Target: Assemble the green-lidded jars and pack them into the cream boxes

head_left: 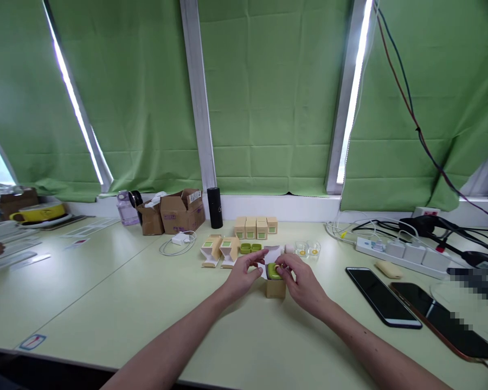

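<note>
A small kraft cardboard box (275,289) stands upright in front of me with its white-lined flap (272,253) raised. A shiny green container (273,271) sits in the box's mouth, its top showing above the edge. My right hand (303,280) pinches the container at its right side. My left hand (243,275) is at the left of the box, thumb and fingers apart, close to the flap; whether it touches the flap is hard to tell. Behind the hands are two green containers (251,248) and two opened boxes (220,251) lying side by side.
Several closed small boxes (251,227) stand at the back. Clear glass cups (308,248) are right of the flap. Two phones (384,297), a power strip (402,254) and cables lie rightward. A black bottle (215,208), larger cartons (182,211) and a white charger (181,238) are leftward.
</note>
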Motion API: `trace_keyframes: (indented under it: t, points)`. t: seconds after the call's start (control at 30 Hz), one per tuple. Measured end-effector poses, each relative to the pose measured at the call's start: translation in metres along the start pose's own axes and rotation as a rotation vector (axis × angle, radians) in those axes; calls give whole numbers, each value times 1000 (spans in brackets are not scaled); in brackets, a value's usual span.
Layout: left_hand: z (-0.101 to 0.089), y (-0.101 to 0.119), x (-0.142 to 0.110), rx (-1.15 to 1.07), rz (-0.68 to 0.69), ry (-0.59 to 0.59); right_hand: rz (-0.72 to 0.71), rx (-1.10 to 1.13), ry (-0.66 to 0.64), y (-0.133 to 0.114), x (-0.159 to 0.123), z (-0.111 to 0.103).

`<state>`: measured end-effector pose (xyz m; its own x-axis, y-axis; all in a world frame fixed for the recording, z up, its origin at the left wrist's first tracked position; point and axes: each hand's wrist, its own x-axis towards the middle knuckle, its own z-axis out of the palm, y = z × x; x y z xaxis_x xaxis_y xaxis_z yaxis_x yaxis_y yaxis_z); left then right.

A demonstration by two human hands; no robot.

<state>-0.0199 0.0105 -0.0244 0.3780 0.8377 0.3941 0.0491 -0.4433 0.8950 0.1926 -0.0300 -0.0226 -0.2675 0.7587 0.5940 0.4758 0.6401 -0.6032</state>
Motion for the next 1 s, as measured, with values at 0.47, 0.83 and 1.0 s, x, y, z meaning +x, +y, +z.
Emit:
trace_keyframes:
  t: [0.47, 0.83, 1.0]
  points:
    - [1, 2, -1, 13, -27, 3, 90, 95, 51, 10, 5, 7]
    - [0, 0, 0, -60, -36, 4, 143, 137, 99, 16, 3, 4]
    - [1, -1, 2, -133, -54, 10, 244, 315, 205, 20, 3, 4]
